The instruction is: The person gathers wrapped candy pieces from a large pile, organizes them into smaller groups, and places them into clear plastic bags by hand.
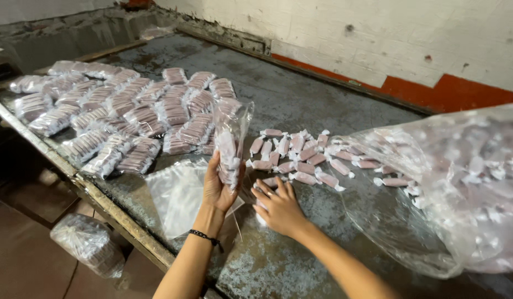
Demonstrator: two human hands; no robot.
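Tabletop (300, 105): dark, worn metal sheet against a white wall with a red base.

Big bag (461, 188): clear plastic sack at the right, lying open and spilling wrapped pink candies.

Filled packs (123, 111): many small sealed bags of candies, laid in rows at the far left of the tabletop.

Empty bags (176, 199): flat stack of clear bags near the front edge, just left of the left hand.

Loose candies (300, 158): scattered heap between the big bag and the hands.

Small bag (230, 138): held upright, partly filled, mouth up.

Left hand (217, 188): clenched around the small bag's lower part. Judgement: keeping the mouth open and upright should let candies drop in cleanly.

Right hand (278, 207): flat, fingers spread over a few candies at the heap's near edge; grasp cannot be told. Judgement: gathering several at once suits best.
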